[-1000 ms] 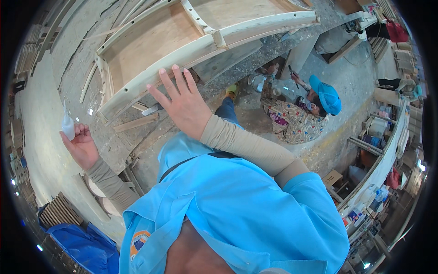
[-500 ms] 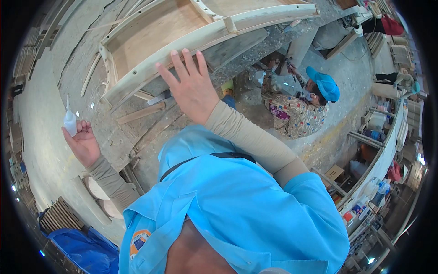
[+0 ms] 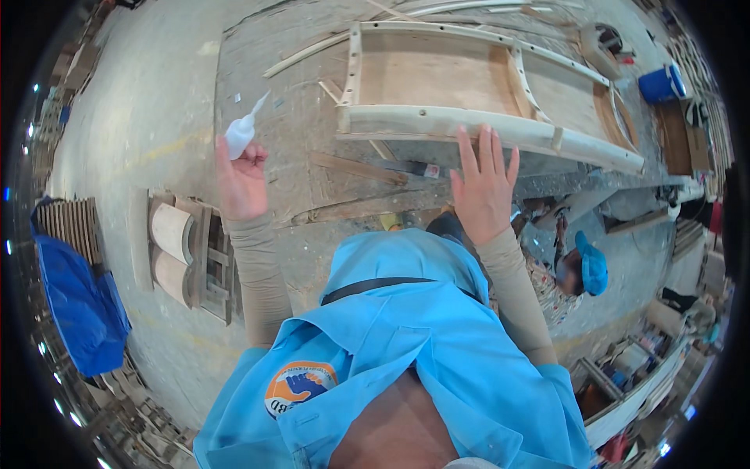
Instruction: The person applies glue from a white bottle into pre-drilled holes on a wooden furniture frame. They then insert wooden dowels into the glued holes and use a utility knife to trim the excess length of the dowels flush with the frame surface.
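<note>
My left hand [image 3: 244, 186] is closed round a small white squeeze bottle [image 3: 240, 137], whose thin pointed nozzle tilts up to the right. Ahead of me lies a long pale wooden frame [image 3: 445, 123] with panels set inside and dark holes along its rails. My right hand [image 3: 483, 194] is spread, palm down, its fingertips at the frame's near curved rail. It holds nothing. The bottle is apart from the frame, off its left end.
Below the frame lie a loose wooden strip [image 3: 358, 168] and a flat-bladed tool [image 3: 405, 167]. A co-worker in a blue cap [image 3: 592, 266] crouches at the right. Curved wooden pieces [image 3: 172, 234] lie at the left, near a blue sheet [image 3: 82, 301]. A blue bucket [image 3: 662, 84] stands far right.
The view has turned, so the frame lies more level and both hands appear farther right. My left hand keeps the bottle; my right hand stays at the near rail.
</note>
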`<action>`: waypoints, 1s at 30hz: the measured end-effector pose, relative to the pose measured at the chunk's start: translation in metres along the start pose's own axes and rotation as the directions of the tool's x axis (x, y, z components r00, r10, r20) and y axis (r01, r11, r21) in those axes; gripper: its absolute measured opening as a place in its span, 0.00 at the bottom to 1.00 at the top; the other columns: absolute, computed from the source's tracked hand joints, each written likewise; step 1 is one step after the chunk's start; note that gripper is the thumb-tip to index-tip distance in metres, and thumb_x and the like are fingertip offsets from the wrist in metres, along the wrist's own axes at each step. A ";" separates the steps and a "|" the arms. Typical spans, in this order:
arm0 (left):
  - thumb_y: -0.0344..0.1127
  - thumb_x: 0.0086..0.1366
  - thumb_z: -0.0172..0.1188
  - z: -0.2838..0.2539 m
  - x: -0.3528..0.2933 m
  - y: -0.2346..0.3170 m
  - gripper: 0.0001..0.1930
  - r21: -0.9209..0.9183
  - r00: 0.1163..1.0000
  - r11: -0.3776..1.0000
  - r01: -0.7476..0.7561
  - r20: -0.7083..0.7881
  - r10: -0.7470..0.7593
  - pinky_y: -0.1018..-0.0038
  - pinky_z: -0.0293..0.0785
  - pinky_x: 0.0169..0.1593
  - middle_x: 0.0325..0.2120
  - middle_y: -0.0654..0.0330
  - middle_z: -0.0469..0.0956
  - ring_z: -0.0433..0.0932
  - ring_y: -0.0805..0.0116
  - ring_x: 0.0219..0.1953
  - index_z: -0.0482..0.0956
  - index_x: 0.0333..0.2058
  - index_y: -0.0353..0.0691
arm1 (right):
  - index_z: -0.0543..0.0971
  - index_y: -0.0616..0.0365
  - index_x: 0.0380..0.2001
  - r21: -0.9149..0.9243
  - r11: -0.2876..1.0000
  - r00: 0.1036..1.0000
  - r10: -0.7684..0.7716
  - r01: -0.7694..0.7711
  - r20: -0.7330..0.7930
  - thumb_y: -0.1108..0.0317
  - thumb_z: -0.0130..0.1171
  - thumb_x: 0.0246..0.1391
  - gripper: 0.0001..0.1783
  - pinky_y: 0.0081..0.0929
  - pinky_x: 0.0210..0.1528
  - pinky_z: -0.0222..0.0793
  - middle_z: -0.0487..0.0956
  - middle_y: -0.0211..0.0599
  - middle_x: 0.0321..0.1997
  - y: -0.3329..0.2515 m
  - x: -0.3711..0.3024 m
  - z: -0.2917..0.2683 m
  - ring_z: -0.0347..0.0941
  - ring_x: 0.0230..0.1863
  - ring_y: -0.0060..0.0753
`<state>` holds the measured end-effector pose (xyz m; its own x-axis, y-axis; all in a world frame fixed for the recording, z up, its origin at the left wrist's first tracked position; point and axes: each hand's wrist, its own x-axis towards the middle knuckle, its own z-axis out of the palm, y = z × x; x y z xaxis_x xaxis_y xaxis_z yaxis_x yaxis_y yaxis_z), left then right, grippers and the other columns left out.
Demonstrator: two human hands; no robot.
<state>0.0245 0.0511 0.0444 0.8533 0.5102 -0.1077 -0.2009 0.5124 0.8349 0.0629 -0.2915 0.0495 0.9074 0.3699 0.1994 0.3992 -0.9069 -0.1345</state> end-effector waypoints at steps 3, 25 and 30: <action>0.50 0.68 0.47 -0.005 -0.003 -0.005 0.18 -0.009 1.000 1.000 -0.006 -0.027 0.006 0.72 0.65 0.39 0.22 0.65 0.66 0.66 0.71 0.29 0.71 0.40 0.38 | 0.54 0.48 0.65 -0.030 0.999 1.000 -0.016 0.017 0.025 0.62 0.58 0.49 0.41 0.54 0.67 0.36 0.55 0.54 0.66 0.000 0.000 -0.001 0.50 0.67 0.48; 0.51 0.68 0.48 -0.005 -0.011 -0.014 0.19 0.009 0.991 0.999 0.041 -0.125 -0.040 0.73 0.64 0.39 0.22 0.66 0.65 0.65 0.73 0.29 0.72 0.41 0.39 | 0.59 0.46 0.63 0.255 0.940 0.913 -0.297 0.228 0.280 0.64 0.58 0.48 0.37 0.60 0.65 0.37 0.52 0.37 0.69 -0.060 -0.001 -0.013 0.44 0.70 0.45; 0.51 0.67 0.48 -0.010 -0.008 -0.014 0.19 0.023 0.990 0.997 0.067 -0.125 -0.064 0.74 0.64 0.39 0.23 0.66 0.66 0.65 0.74 0.29 0.72 0.42 0.39 | 0.60 0.47 0.62 0.293 0.925 0.886 -0.334 0.242 0.321 0.63 0.58 0.48 0.36 0.61 0.65 0.38 0.53 0.37 0.69 -0.058 -0.002 -0.006 0.42 0.70 0.48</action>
<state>0.0157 0.0469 0.0281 0.7976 0.5586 -0.2274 -0.1318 0.5294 0.8381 0.0368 -0.2406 0.0632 0.7130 0.6953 -0.0900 0.6276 -0.6902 -0.3601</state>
